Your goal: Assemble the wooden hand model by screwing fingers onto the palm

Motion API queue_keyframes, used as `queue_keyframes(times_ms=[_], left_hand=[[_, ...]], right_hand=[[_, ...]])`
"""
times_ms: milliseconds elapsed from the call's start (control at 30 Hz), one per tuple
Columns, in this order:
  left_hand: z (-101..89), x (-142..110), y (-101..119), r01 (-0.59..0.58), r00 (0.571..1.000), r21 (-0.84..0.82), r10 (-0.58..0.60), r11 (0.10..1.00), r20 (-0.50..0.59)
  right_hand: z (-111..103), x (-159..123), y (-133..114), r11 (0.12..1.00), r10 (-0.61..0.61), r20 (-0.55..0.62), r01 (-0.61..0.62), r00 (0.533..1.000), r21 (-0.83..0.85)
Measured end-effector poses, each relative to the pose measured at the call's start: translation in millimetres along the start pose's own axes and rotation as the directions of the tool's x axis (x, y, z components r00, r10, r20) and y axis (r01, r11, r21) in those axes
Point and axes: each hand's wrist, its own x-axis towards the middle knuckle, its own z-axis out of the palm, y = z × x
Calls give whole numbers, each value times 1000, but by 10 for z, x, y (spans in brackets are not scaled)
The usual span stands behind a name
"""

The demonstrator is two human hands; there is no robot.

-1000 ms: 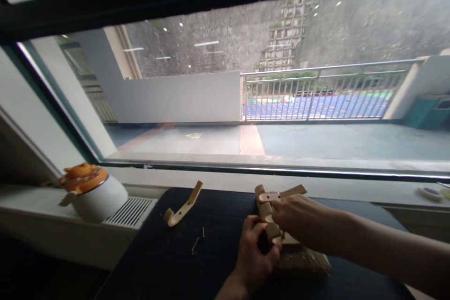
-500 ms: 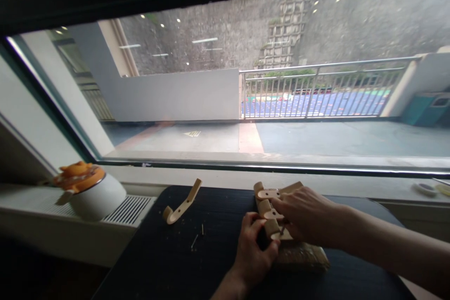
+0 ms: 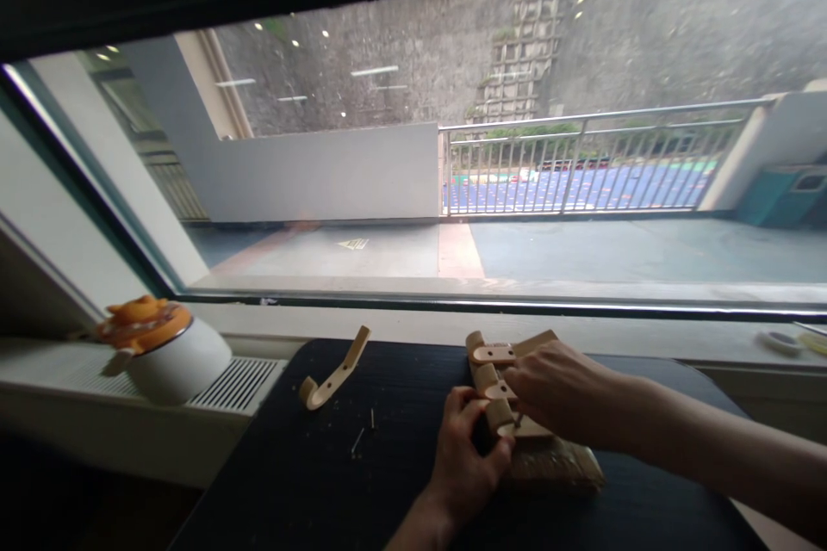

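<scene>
Several curved wooden hooks lie side by side across a block in clear wrapping [image 3: 559, 467] on the black table [image 3: 271, 482]. My left hand [image 3: 462, 443] grips the curled end of the nearest wooden hook [image 3: 500, 415], thumb in front and fingers behind. Over that hook's flat part, my right hand [image 3: 549, 387] is closed with its fingers pointing down; a small, thin metal piece shows beneath them, but what they pinch is mostly hidden. Beyond it sit a middle hook [image 3: 496, 387] and a far hook [image 3: 494, 353] with dark holes.
Left on the table lies a loose wooden hook [image 3: 332, 380], near two thin screws or nails [image 3: 357, 442]. A white pot with an orange lid [image 3: 181, 362] stands on the vented sill [image 3: 239, 383]. Rolls of tape [image 3: 781, 343] rest at the right, below the large window.
My right hand has shifted and turned slightly over the nearest hook, uncovering less of the metal piece. My left hand keeps its grip. The camera view has moved slightly.
</scene>
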Motion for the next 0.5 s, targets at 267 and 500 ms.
queue_keyframes(times_ms=[267,500], left_hand=[[20,-8,-27,-8,1000,2,8,1000,-8],[20,-5,-47,0,1000,-5,0,1000,-14]], right_hand=[[-162,-36,-62,993,99,-104,-91,990,76],[-113,-54,31,993,-27,-72,35,997,110]])
